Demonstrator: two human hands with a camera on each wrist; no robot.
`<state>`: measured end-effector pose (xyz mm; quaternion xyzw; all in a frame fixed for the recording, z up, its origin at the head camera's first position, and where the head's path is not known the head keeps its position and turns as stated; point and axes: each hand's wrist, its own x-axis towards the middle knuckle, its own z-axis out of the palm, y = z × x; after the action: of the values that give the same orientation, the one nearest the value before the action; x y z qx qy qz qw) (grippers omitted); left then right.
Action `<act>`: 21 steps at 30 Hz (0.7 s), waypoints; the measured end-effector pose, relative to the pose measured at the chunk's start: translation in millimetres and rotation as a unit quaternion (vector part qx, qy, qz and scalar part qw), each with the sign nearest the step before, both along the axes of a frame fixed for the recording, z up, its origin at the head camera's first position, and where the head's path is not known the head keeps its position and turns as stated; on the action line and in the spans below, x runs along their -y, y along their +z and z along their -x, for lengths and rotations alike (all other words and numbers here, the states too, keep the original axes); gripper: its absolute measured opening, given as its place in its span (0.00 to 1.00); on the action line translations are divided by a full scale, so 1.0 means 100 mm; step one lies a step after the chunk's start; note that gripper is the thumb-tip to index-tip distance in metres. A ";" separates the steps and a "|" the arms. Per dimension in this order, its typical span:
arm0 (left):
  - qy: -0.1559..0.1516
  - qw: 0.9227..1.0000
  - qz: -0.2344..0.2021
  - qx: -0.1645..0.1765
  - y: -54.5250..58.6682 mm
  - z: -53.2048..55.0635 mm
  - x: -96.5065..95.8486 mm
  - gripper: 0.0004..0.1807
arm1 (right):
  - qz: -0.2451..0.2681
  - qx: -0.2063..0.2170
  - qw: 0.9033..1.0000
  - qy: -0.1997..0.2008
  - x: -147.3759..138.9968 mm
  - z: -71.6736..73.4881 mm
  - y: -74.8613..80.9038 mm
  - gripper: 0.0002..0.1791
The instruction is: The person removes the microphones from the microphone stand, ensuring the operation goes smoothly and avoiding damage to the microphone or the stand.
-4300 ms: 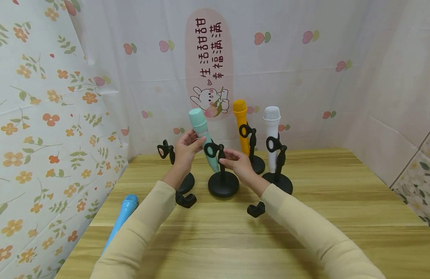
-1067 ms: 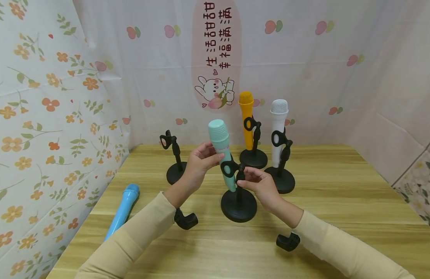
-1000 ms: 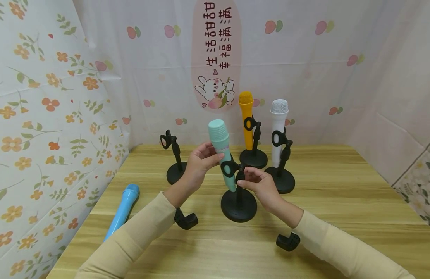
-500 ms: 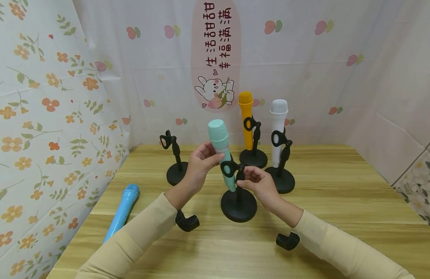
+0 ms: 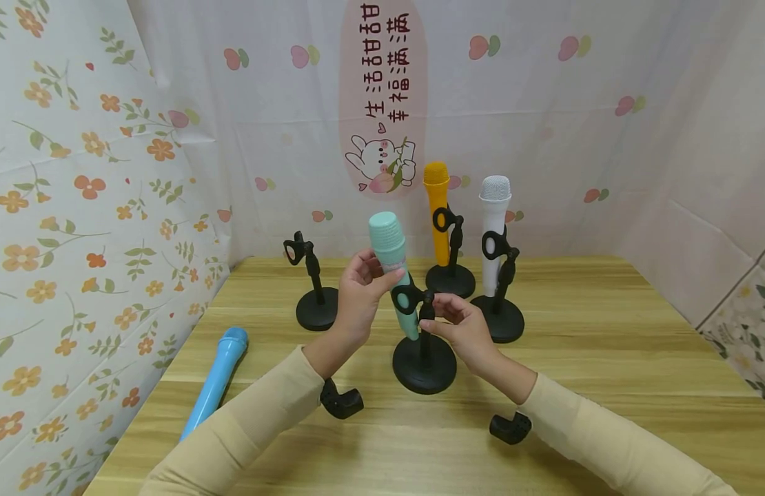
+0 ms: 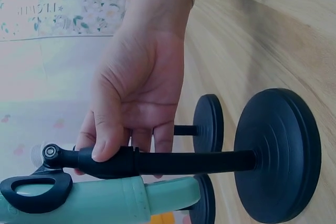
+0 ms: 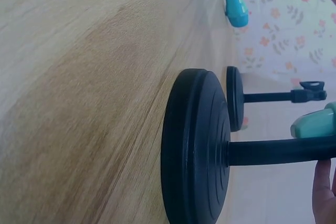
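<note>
A mint-green microphone (image 5: 387,238) leans in the ring clip (image 5: 406,298) of a black desk stand (image 5: 424,365), its head up and to the left. My left hand (image 5: 360,293) holds the microphone's body just above the clip, thumb in front and fingers behind. On the stand's upright, just under the clip joint, my right hand (image 5: 463,327) pinches the black collar. The left wrist view shows this right hand (image 6: 142,82) with its thumb on the collar and the microphone's tapered tail (image 6: 176,192) sticking out past the clip.
Behind stand a yellow microphone (image 5: 437,186) and a white microphone (image 5: 495,200), each in a black stand. A stand without a microphone (image 5: 317,306) is at left. On the table's left side lies a blue microphone (image 5: 218,375). Floral cloth (image 5: 264,138) hangs around the table.
Since the oldest frame, the stand with the mint-green microphone has come nearer and to the right, both hands still on it. In the last half second, my left wrist has shifted slightly right.
</note>
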<state>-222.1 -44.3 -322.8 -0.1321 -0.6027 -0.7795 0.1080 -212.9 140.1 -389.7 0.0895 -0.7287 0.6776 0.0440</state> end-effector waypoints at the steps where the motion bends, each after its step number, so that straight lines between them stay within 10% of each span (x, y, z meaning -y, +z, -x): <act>1: 0.002 1.000 0.000 0.002 0.00 0.00 -0.01 0.20 | 0.000 -0.001 1.000 0.000 0.00 0.00 0.00 0.22; 21: 0.001 0.999 0.006 0.046 0.07 -0.01 0.02 0.20 | 0.019 0.030 0.999 0.037 -0.06 0.08 0.01 0.17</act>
<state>-221.4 -46.4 -315.9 -0.0966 -0.6115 -0.7812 0.0799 -220.4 146.1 -388.9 0.0948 -0.7130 0.6947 -0.0015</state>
